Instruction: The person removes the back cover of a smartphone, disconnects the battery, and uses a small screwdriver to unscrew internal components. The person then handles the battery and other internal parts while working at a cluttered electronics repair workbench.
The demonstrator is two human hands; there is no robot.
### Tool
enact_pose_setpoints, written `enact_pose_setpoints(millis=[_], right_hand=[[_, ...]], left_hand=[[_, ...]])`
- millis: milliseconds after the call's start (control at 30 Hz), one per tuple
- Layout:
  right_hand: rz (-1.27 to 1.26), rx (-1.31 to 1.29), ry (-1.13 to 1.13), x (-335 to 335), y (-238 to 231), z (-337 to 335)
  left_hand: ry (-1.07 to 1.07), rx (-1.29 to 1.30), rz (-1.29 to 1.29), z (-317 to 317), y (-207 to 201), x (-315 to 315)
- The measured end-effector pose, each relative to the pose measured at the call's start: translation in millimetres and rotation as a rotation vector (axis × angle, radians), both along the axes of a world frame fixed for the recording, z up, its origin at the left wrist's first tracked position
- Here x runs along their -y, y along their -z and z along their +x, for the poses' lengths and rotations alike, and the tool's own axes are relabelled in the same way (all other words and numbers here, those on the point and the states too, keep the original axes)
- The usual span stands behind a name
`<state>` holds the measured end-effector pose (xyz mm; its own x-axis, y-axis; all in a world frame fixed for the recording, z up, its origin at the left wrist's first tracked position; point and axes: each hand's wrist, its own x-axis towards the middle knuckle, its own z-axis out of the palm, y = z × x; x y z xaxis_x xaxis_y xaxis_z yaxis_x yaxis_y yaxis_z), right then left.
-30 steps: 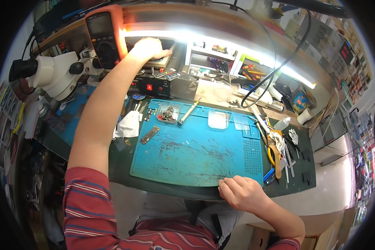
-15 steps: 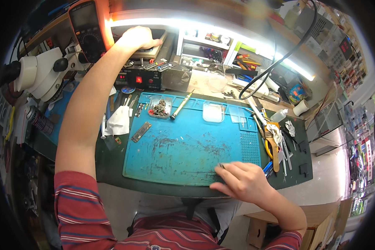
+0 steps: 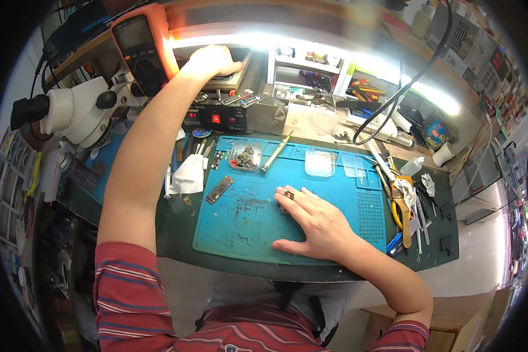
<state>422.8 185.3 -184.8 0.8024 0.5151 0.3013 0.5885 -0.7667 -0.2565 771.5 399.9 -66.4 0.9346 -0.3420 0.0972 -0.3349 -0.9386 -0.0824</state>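
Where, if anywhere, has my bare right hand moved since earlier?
Yes, your right hand moved from the near edge of the rectangular blue mat toward its middle.

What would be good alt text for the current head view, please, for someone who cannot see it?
A person's right hand is spread over a blue mat, touching a small dark part; the left hand is near an orange multimeter. A circuit board and clear parts box are on the mat.

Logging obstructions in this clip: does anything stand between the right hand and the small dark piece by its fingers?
Nothing visible does: the small dark piece shows right at the fingers of the right hand, over the blue mat.
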Motion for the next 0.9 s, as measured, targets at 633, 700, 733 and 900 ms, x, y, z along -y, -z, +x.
enact_pose_setpoints(millis=[633,700,733,900], right_hand=[[0.302,0.211,0.046,16,6,1],[0.36,0.305,0.12,22,9,1],[0.381,0.313,0.135,26,9,1],[0.571,0.36,0.149,35,0,3]], left_hand=[[0.158,0.525,0.2,4,32,-35],[0.345,0.719,0.125,-40,34,-29],[0.449,0.816,0.075,-72,31,-26],[0.701,0.793,-0.088,-204,16,-41]])
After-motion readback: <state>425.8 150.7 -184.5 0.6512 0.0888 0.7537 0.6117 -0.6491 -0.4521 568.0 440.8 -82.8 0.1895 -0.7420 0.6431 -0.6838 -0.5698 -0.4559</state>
